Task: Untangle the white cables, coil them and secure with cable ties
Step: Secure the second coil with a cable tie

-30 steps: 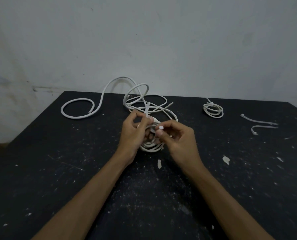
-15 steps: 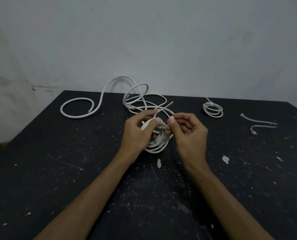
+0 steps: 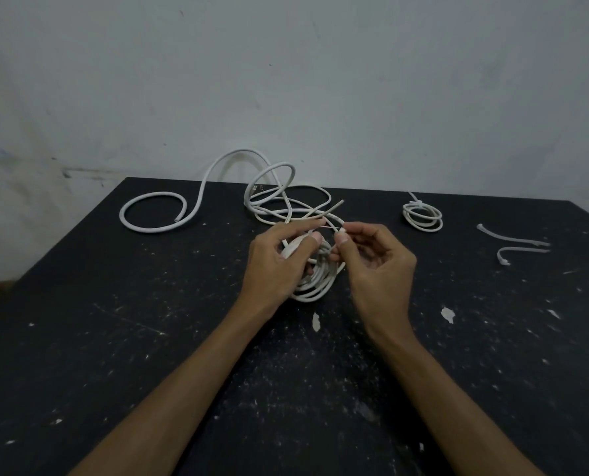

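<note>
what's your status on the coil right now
Left hand grips coil. Right hand pinches cable tie at coil. Tangled cables behind, nothing blocking.

The flat black bench (image 3: 114, 338) is speckled all over with small white flecks and scratches, with a few larger pale chipped patches, one near its middle (image 3: 316, 321) and one further right (image 3: 447, 315). The thick loose cable (image 3: 155, 214) at the far left is white. The tangle of thinner cables (image 3: 286, 201) behind it is white too, as is the coiled bundle of cable (image 3: 317, 286). The small tied coil (image 3: 422, 217) is white, and the two loose plastic cable ties (image 3: 512, 239) are off-white. The plastered wall (image 3: 286, 80) is pale grey, with dark scuffs at lower left.
</note>
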